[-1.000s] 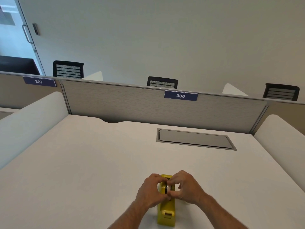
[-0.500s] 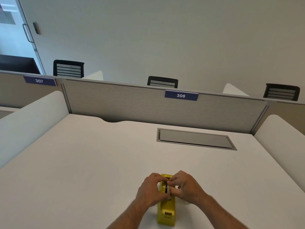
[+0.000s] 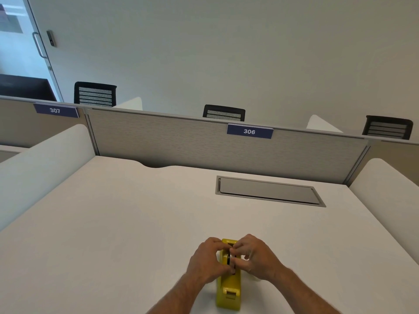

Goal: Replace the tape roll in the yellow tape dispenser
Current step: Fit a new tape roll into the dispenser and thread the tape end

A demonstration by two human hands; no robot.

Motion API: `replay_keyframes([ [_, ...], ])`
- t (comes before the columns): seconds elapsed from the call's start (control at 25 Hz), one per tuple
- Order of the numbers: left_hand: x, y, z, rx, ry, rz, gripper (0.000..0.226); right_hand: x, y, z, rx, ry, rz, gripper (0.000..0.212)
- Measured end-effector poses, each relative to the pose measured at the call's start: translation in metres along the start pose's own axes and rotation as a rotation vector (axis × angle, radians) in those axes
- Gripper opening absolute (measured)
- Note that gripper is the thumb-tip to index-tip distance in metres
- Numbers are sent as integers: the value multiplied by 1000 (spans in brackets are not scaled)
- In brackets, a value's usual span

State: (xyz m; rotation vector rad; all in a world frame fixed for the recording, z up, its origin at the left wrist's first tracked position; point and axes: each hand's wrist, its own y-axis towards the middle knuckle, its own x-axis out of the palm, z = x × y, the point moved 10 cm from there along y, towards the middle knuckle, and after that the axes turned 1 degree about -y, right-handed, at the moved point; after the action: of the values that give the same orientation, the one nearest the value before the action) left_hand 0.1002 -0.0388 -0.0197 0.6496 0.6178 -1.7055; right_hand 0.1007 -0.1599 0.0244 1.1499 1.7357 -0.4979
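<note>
Both hands, left hand (image 3: 207,260) and right hand (image 3: 255,257), pinched on dark roll hub (image 3: 231,260) in yellow tape dispenser (image 3: 229,288); best lifted straight, base steadied on desk (image 3: 127,223).

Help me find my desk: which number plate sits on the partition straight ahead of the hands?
The 306 plate, on the panel right behind this desk; the 307 plate is off left, over the neighbouring desk.
</note>
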Motion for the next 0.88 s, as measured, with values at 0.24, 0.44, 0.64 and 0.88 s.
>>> replay_keyframes([
  [0.24, -2, -1, 2, 18, 9, -1, 66, -3, -6, -3, -37, -45, 25, 34],
  [0.44, -1, 0, 4, 22, 9, -13, 66, -4, -5, -5, -51, -49, 42, 29],
  [0.64, -1, 0, 4, 35, 11, -21, 66, -5, -7, -10, -92, -124, 44, 26],
  [0.88, 0, 1, 3, 26, 14, -31, 66, -13, -18, -35, -232, -310, 148, 6],
])
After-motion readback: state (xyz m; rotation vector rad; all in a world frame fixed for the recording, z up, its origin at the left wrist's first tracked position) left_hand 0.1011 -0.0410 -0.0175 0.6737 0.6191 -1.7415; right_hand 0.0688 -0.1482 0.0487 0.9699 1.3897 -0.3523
